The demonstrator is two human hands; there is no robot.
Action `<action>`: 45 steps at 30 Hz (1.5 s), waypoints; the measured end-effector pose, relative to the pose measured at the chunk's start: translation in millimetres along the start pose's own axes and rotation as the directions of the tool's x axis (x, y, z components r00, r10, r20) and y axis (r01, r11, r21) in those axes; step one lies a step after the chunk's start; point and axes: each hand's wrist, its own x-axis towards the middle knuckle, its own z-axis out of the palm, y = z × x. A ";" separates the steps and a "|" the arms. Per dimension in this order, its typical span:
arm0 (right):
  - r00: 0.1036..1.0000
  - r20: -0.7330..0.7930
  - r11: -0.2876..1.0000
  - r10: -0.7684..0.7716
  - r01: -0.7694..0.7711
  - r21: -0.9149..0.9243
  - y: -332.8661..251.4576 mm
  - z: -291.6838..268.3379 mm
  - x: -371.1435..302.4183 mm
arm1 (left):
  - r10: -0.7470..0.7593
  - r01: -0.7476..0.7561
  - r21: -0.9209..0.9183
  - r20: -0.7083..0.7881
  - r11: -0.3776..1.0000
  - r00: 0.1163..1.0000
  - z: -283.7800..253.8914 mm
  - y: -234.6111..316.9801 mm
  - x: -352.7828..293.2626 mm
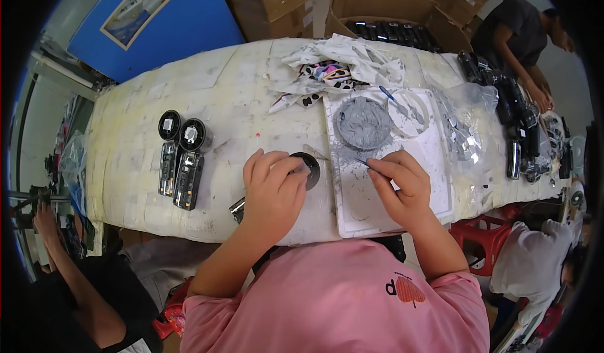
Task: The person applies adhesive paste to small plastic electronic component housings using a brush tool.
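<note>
My left hand (pixel 274 189) closes over a black device with a round head (pixel 309 169); its body's lower end shows beside my wrist. Between thumb and fingertips, my right hand (pixel 404 186) pinches a thin stick (pixel 361 161) with a bluish end; most of it is hidden. That hand is over a white tray (pixel 352 213) smeared with grey. On the tray sits a round dish of grey paste (pixel 363 124), and next to it a white round lid (pixel 416 126) with grey smears and a blue stick (pixel 386 93) across its edge.
Two similar black devices (pixel 187 180) lie side by side on the left of the covered table (pixel 132 196). Crumpled cloth (pixel 371 63) is behind the tray. A clear bag of small silvery pieces (pixel 462 133) and many black devices (pixel 513 114) lie right. Co-workers are at both sides.
</note>
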 end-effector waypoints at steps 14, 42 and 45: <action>0.997 0.069 1.000 -0.025 0.024 0.019 -4.0 9.9 -5.2 | 0.004 -0.016 0.117 0.101 0.993 0.995 -11.9 0.2 -8.4; 0.993 -0.099 0.996 -0.064 0.057 -0.066 -1.9 -14.1 -7.0 | -0.252 0.376 -0.644 0.280 0.667 0.926 -33.2 -26.5 -34.1; 0.992 -0.119 0.996 0.045 -0.054 -0.069 8.7 -7.1 -4.7 | -0.235 0.435 -0.751 0.365 0.498 0.901 -35.3 -20.6 -31.1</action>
